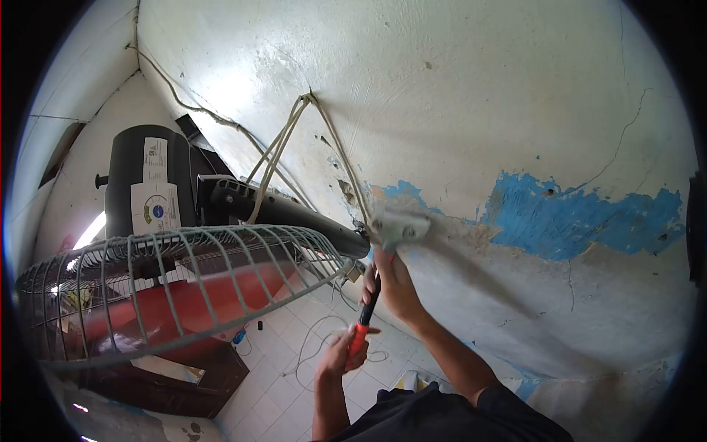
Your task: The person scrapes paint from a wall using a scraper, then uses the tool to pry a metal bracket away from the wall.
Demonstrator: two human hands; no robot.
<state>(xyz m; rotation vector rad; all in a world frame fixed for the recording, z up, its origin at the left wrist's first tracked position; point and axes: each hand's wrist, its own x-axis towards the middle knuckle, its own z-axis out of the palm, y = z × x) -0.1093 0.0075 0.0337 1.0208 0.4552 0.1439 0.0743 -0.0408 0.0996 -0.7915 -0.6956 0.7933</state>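
A long-handled scraper with a red and black grip slants up to the wall. Its wide metal head is blurred and lies against or very near the wall surface. My left hand is closed around the red lower part of the handle. Higher up, my right hand grips the tool just below the head, its fingers partly hidden. Around the head, the off-white wall has peeled edges, and a patch of blue paint shows to the right.
At left a black fan with a wire cage hangs close to my hands, its red blades blurred. A cord ties it to the wall. Below are a tiled floor, a loose cable and a dark wooden cabinet.
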